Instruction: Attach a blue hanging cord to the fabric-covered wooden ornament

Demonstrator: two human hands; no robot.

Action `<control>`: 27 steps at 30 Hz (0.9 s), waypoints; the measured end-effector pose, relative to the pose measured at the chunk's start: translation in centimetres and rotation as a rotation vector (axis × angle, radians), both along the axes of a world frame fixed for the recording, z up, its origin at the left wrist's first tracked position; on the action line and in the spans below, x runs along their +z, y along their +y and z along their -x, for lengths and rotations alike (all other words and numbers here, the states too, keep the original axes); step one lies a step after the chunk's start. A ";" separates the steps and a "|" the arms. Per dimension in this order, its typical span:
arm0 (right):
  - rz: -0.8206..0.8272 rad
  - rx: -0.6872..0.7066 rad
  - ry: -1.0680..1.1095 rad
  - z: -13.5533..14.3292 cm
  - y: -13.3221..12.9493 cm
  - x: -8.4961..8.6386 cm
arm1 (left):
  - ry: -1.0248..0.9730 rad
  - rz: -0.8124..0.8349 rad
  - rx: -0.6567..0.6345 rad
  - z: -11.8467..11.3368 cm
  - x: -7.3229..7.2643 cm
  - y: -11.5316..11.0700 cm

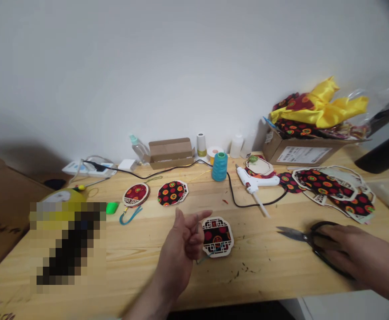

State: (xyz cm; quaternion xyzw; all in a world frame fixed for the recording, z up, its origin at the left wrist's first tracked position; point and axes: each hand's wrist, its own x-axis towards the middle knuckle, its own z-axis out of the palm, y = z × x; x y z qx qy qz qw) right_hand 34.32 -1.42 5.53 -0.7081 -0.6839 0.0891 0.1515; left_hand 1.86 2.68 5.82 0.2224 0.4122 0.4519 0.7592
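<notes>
My left hand (184, 240) is above the table at the left edge of an eight-lobed ornament (217, 237). Its index finger points out while the other fingers are curled; whatever they may hold is hidden. The ornament has a pale lattice frame over dark floral fabric, and a teal cord (209, 255) runs at its lower left, close to my hand. On the right, my right hand (347, 251) is closed around the black handles of a pair of scissors (294, 234). The blades point left and are slightly apart, low over the wood.
Behind lie a round ornament (136, 194), an octagonal floral piece (172, 193), a teal thread cone (219, 167) and a white glue gun (256, 180) with a black cable. Frames and fabric pieces (327, 184) pile up right, before a cardboard box (301, 151). Dark scraps dot the table.
</notes>
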 end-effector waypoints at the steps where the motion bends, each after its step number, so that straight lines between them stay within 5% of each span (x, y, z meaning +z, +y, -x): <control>1: 0.039 0.036 0.028 0.9 0.2 0.1 | -0.007 -0.001 -0.011 -0.1 0.0 -0.1; 5: 0.045 0.112 0.449 7.5 1.2 0.7 | -0.033 -0.006 -0.074 -0.7 -0.2 -0.5; 11: 0.296 0.182 1.078 16.3 3.1 -0.1 | -0.024 0.019 -0.109 -1.5 -0.8 -1.2; 17: 0.439 0.202 1.308 17.1 3.7 -0.6 | 0.027 0.023 -0.114 -1.6 -1.0 -1.5; 27: 0.333 0.164 1.270 16.7 3.8 -0.4 | 0.033 0.000 -0.171 -1.6 -1.5 -1.5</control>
